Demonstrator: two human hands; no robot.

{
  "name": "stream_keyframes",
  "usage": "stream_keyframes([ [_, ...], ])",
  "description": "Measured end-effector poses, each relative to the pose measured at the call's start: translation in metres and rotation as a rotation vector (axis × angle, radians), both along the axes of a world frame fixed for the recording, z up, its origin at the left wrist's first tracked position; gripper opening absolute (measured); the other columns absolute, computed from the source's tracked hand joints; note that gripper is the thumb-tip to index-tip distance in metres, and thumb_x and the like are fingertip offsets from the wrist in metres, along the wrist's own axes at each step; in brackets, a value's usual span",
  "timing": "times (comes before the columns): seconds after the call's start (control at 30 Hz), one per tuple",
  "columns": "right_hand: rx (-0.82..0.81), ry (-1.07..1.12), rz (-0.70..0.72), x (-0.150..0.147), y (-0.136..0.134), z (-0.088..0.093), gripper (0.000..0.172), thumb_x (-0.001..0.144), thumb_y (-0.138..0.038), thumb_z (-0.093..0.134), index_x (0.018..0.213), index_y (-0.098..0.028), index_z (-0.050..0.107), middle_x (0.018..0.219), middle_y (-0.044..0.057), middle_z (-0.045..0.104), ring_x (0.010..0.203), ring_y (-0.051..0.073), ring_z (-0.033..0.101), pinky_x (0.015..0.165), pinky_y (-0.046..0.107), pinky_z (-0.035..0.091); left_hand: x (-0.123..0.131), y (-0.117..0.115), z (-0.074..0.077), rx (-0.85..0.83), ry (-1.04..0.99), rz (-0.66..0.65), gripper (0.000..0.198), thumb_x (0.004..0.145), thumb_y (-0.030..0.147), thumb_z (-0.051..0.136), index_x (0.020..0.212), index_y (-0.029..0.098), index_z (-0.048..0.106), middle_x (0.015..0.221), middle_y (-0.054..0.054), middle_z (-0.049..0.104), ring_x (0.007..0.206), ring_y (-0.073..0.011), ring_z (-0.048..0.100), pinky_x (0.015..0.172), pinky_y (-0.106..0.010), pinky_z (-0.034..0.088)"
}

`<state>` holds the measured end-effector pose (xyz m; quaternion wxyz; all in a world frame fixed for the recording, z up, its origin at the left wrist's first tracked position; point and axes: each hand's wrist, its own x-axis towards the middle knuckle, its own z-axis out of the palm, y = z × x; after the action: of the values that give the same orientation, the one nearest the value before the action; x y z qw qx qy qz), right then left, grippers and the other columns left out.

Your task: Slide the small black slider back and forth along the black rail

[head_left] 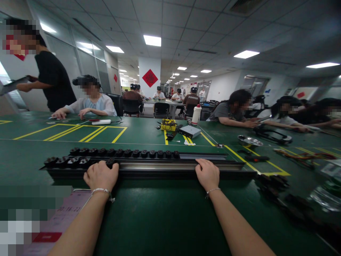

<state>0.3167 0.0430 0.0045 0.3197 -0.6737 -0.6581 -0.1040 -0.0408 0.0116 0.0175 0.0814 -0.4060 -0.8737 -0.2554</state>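
A long black tray with two metal rails (160,165) lies across the green table (165,213) in front of me. Several black round knobs (125,153) sit in a row in its far channel and more at the near left end (66,161). My left hand (101,175) is closed over the near rail, its fingers curled on a black knob. My right hand (207,173) grips the near rail further right, fingers folded over its edge. Both wrists wear thin bracelets.
Black parts (274,183) and bagged items (325,195) lie at the right. A grey box (189,131), a yellow item (168,125) and a white bottle (196,114) stand farther back. Seated people work at left (90,103) and right (234,110); one stands at far left (50,78).
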Motion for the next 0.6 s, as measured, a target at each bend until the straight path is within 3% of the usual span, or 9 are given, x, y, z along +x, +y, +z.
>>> stream_keyframes([
  [0.6, 0.013, -0.017, 0.003, 0.0023, 0.0032, -0.0037, 0.035, 0.078, -0.022, 0.04, 0.102, -0.023, 0.066, 0.109, 0.002, 0.065, 0.106, 0.019, 0.053, 0.089, 0.034, 0.035, 0.0006, -0.0011, 0.002, -0.022, 0.001, -0.002, 0.048, 0.075, 0.046, 0.037, 0.098, 0.01, 0.06, 0.104, -0.02, 0.06, 0.111, -0.0326, 0.046, 0.093, -0.046, 0.033],
])
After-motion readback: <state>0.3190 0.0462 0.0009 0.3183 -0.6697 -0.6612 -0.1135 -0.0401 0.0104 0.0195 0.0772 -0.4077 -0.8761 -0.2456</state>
